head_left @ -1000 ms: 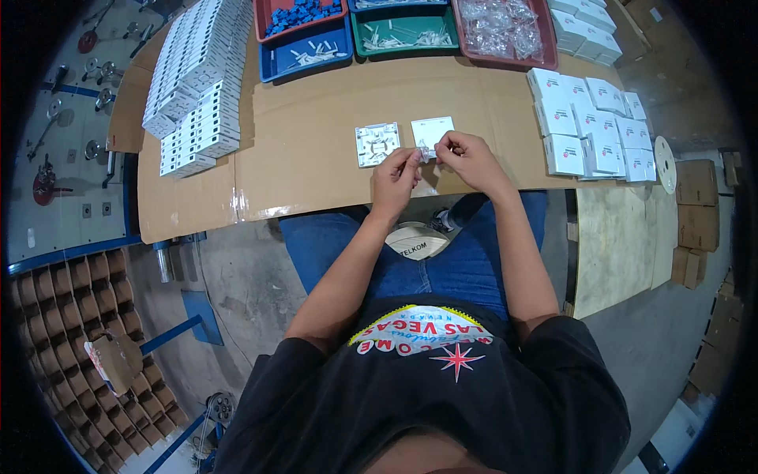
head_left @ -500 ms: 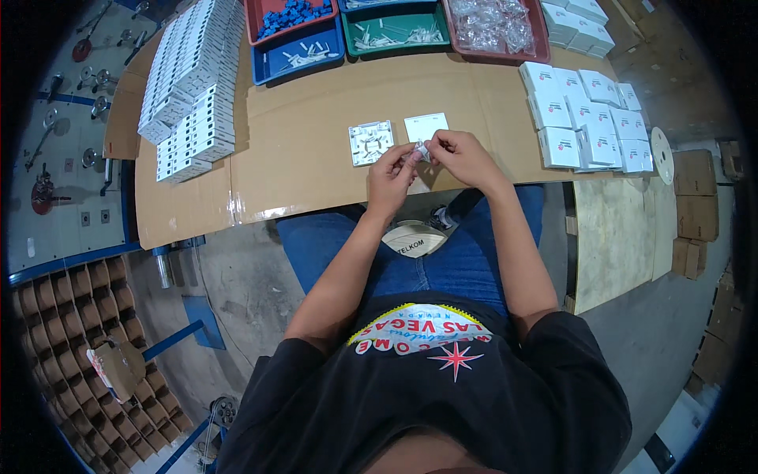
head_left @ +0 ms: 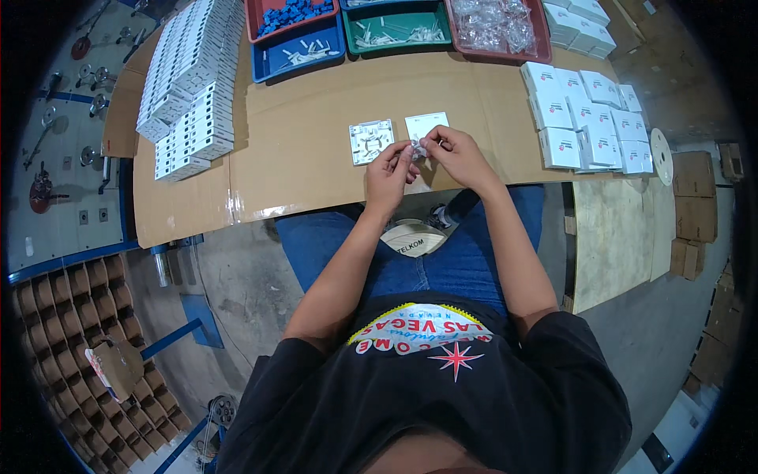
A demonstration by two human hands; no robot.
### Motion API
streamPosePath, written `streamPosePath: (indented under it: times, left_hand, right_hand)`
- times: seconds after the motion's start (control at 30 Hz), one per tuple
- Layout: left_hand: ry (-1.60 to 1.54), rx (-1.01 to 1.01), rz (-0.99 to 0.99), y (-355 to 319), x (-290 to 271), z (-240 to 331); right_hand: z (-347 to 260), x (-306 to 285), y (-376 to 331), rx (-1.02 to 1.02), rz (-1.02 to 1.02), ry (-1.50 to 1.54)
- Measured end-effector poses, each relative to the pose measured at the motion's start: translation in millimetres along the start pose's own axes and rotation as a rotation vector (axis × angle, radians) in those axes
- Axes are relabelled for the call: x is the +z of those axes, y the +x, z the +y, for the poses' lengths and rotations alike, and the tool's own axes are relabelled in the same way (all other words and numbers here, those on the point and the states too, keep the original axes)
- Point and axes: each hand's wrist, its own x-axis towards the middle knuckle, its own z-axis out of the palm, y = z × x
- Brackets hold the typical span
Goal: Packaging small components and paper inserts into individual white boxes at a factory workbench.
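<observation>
Between my two hands is a small, crinkled clear plastic packet [head_left: 418, 150], largely covered by fingers. My left hand [head_left: 388, 177] pinches it from the left, its fingers closed. From the right, thumb and fingertips of my right hand [head_left: 460, 160] close on the same packet. Just left of it an open square white housing [head_left: 359, 148], with small ribs and fittings inside, lies on the cardboard-covered table. A flat white cover plate [head_left: 426, 122] lies beside the housing, right behind my fingers.
Stacked white housings [head_left: 189, 118] rise at the left. Along the back stand a red bin [head_left: 251, 20] of blue parts, a blue bin [head_left: 272, 73] and a green bin [head_left: 395, 49] of white pieces, and a dark red tray [head_left: 541, 47] of clear packets. White boxes [head_left: 580, 118] sit at the right.
My hands have shifted slightly, and the right fingertips have turned a little over the packet. Both hands still hold it; the housing and cover plate stay in place.
</observation>
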Motion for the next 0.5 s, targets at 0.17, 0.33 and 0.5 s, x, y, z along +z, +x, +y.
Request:
streamPosePath:
  times: [0.17, 0.33, 0.5]
  left_hand:
    - [-0.043, -0.027, -0.01, 0.4, -2.3, -1.1]
    - [0.011, 0.008, -0.023, 0.7, -1.0, -1.4]
    - [-0.009, 0.031, -0.002, 1.1, -2.4, 1.2]
  right_hand:
    - [-3.0, 1.2, -1.1, -0.044, 0.012, -0.017]
    - [-3.9, 0.7, -0.1, -0.08, 0.087, -0.13]
    - [-26.1, 3.3, -7.9, -0.102, 0.028, -0.241]
